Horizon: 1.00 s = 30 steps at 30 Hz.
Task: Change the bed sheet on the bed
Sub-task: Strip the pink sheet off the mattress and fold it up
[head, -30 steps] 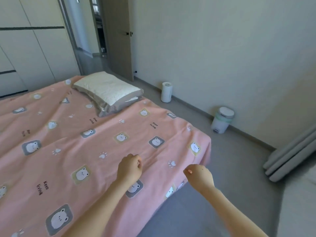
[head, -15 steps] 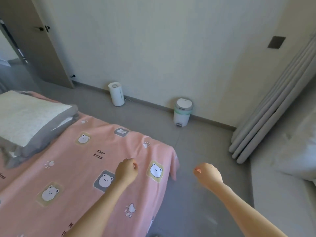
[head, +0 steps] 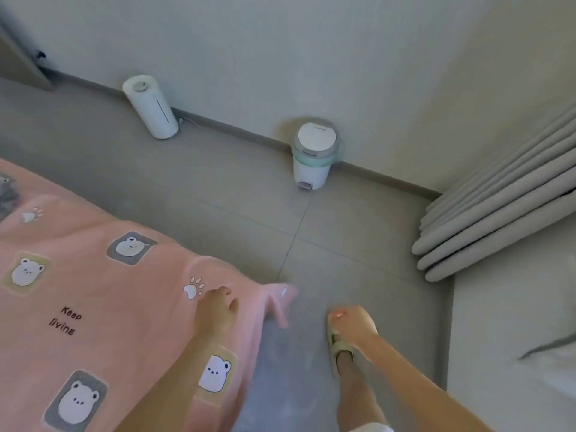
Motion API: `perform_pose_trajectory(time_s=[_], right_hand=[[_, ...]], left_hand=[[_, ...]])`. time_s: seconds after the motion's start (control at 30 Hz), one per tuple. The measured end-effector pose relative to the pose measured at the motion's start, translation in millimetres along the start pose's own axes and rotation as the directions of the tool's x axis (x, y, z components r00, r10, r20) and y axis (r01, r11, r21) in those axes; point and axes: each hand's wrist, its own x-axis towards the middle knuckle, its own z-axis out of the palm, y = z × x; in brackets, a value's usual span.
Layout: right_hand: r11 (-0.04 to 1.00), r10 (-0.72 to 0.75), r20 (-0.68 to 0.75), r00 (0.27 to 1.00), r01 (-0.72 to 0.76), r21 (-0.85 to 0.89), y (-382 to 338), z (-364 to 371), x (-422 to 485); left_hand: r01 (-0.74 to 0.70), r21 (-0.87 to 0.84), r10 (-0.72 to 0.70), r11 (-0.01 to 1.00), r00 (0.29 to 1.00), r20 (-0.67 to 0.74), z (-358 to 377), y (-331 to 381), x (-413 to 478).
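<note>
Pink bear-print sheet (head: 93, 300), grey tiled floor (head: 218, 188), white bin (head: 314, 163) by wall (head: 343, 57)

One head-worn camera here, tilted steeply down and forward, close over the bed (head: 93, 291) corner, facing the floor (head: 233, 198) and the far wall (head: 280, 57).

Left arm (head: 174, 378): bare, reaches forward from the bottom edge.
Left hand (head: 216, 310): palm down, fingers curled; blur hides any grip.
Right arm (head: 414, 378): bare, stretched forward from lower right.
Right hand (head: 352, 325): loose fist, thumb on top, holding nothing.
</note>
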Motion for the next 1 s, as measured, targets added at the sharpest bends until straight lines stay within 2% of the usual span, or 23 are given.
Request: perform_pose_trajectory(time_s=[0.13, 0.3, 0.4, 0.47, 0.57, 0.7, 0.87, 1.0], right_hand=[[0.995, 0.083, 0.127, 0.988, -0.089, 0.046, 6.2, -4.6, 102.6], [0.959, 0.168, 0.258, 0.951, -0.219, 0.182, 17.0, 21.5, 227.1], [0.921, 0.235, 0.349, 0.907, -0.323, 0.218, 10.4, 43.3, 288.1], [0.903, 0.24, 0.401, 0.884, -0.355, 0.242, 11.4, 66.8, 329.4], [0.911, 0.235, 0.431, 0.871, -0.353, 0.215, 16.1, 108.6, 382.3], [0.944, 0.192, 0.448, 0.873, -0.29, 0.16, 24.6, 160.5, 438.3], [0.989, 0.143, 0.51, 0.848, -0.107, -0.1, 43.7, 216.0, 511.2], [0.937, 0.151, 0.568, 0.809, 0.067, -0.344, 54.5, 245.3, 531.7]], left_hand=[[0.114, 0.063, -0.112, 0.992, 0.993, -0.025, 38.3, 16.0, 61.4], [0.16, 0.328, -0.187, 0.931, 0.981, 0.054, 77.5, 14.7, 134.9], [0.039, 0.49, -0.08, 0.871, 0.995, 0.063, 97.9, -7.9, 176.1], [-0.107, 0.534, 0.011, 0.838, 0.984, 0.179, 110.6, -22.4, 198.7], [-0.296, 0.579, 0.089, 0.76, 0.93, 0.357, 122.6, -31.4, 216.1], [-0.393, 0.548, 0.183, 0.739, 0.899, 0.398, 130.1, -37.2, 222.5], [-0.416, 0.533, 0.223, 0.736, 0.894, 0.389, 139.2, -43.1, 230.6], [-0.425, 0.536, 0.249, 0.73, 0.895, 0.371, 142.6, -44.5, 231.8]])
